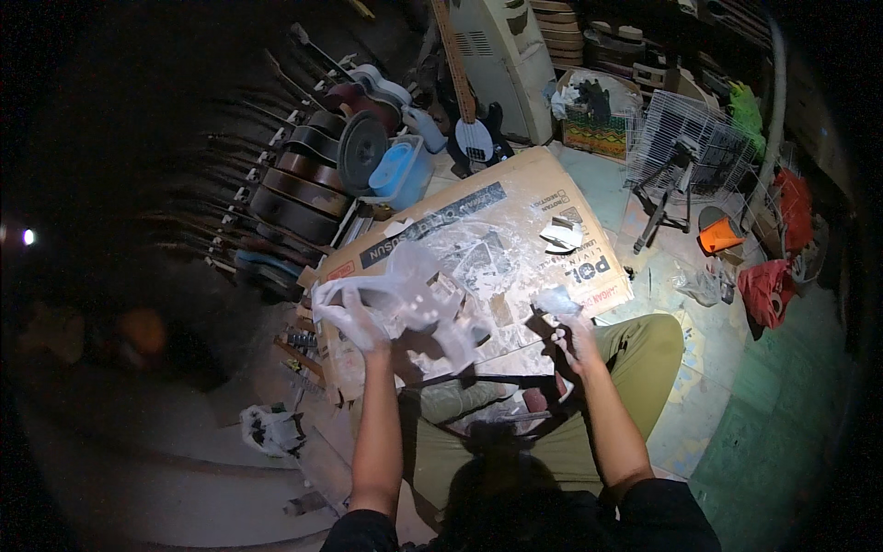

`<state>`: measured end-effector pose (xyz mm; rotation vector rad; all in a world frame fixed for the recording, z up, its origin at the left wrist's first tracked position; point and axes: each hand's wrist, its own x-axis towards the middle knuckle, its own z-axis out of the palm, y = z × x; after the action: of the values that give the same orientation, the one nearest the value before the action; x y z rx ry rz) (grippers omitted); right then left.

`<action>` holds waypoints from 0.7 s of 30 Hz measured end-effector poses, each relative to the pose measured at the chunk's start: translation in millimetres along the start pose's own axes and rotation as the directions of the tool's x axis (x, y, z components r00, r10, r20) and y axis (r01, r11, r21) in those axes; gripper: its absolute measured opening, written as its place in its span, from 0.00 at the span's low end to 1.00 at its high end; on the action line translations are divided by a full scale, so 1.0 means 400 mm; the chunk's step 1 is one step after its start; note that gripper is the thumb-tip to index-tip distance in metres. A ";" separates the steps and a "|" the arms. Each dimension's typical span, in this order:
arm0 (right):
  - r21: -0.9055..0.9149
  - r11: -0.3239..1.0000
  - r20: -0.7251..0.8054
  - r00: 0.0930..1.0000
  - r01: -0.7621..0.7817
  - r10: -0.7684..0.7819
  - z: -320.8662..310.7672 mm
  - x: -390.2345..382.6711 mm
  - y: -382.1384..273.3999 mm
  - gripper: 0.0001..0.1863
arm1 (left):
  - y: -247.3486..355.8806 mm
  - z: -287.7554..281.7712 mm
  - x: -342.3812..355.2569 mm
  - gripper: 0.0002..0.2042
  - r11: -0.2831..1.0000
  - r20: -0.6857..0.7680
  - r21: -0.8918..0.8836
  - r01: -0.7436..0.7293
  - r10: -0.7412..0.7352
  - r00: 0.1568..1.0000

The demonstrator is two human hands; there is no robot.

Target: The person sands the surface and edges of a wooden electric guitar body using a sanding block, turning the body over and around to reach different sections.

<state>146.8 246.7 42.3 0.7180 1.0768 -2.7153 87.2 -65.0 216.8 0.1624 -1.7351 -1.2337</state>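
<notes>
My left hand, dusted white, grips the left end of a pale grey, curved plastic panel with cut-outs. The panel is raised over a flat cardboard sheet covered in white dust. To the right, my right hand is closed around a small thin piece, pale on top with a dark part beside the fingers. Its kind is unclear. A small brown square lies on the cardboard between my hands. Farther back rests a white curved piece with a dark underside.
Guitar bodies stand in a row at the left. A blue tub and a small round-bodied string instrument are behind the cardboard. At the right are a wire cage, an orange container and a red bag.
</notes>
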 end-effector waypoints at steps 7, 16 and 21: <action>0.152 0.969 0.064 0.976 0.195 -0.206 -0.087 0.044 0.005 0.16 | 0.032 -0.032 0.023 0.08 0.984 0.341 0.063 -0.167 0.136 0.930; -0.272 0.836 0.322 0.864 0.476 -0.387 -0.050 0.017 -0.010 0.19 | 0.031 -0.056 0.002 0.05 0.953 0.133 -0.270 0.135 -0.102 0.986; -0.277 0.879 0.298 0.905 0.388 -0.305 -0.095 0.043 0.035 0.08 | -0.031 -0.129 0.021 0.07 0.930 0.200 -0.345 0.125 -0.057 0.978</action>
<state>150.4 262.9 1.6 0.1333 1.6754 -2.6872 116.9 -109.6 213.4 -0.0920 -1.6408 -1.6557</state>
